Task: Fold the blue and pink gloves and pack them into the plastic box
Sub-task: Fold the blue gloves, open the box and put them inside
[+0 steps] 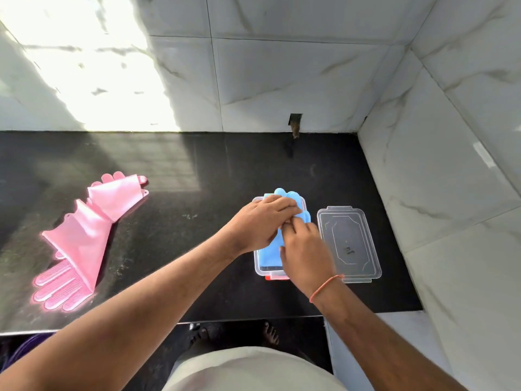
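At centre frame both hands, left hand (260,222) and right hand (306,249), press the blue gloves (269,253) into the plastic box (258,266); tuck protruding fingertips below the rim. The 2 pink gloves (84,235) wait at left.

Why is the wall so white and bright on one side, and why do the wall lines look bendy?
Head view: sunlight washes out the tiled wall at upper left and spills onto the black counter near the pink gloves; the wide-angle lens bends the tile lines, and the picture is slightly soft.
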Demonstrator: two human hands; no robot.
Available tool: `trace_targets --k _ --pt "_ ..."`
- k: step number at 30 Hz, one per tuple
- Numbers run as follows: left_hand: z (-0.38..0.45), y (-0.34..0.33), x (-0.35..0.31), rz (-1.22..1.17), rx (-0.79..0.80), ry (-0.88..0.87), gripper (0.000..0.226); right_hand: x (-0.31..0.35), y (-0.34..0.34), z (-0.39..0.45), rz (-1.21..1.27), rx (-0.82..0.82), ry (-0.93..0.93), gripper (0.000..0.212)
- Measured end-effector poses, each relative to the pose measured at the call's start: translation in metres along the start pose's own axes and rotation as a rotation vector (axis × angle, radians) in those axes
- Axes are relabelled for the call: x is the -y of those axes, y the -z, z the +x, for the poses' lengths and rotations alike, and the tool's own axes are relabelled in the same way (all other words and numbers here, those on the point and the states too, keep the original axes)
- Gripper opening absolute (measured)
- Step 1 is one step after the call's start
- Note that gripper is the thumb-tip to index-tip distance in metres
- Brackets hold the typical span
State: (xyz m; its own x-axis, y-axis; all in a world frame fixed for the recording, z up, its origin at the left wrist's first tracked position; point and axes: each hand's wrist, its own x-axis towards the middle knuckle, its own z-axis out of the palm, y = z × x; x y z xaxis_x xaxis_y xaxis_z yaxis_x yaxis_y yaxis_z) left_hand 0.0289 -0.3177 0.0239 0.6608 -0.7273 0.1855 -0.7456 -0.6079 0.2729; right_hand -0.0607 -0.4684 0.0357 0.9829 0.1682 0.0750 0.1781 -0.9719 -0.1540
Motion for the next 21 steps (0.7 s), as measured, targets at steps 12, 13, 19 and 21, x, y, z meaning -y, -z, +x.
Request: trace_targets --k 12,13,19,21 --pt "0.018 -0.021 0.010 0.165 0.201 0.022 0.061 0.000 -0.026 0.022 -0.108 0.294 -0.031 0.070" --pt "0.018 -0.023 0.011 0.163 0.217 0.037 0.060 -0.001 -0.027 0.023 -0.054 0.321 -0.073 0.072" --pt "0.021 -0.029 0.011 0.111 0.367 0.112 0.049 -0.007 -0.034 0.032 0.068 0.497 -0.163 0.073" --pt "0.027 -0.030 0.012 0.111 0.437 0.121 0.044 -0.007 -0.036 0.034 0.063 0.546 -0.154 0.078"
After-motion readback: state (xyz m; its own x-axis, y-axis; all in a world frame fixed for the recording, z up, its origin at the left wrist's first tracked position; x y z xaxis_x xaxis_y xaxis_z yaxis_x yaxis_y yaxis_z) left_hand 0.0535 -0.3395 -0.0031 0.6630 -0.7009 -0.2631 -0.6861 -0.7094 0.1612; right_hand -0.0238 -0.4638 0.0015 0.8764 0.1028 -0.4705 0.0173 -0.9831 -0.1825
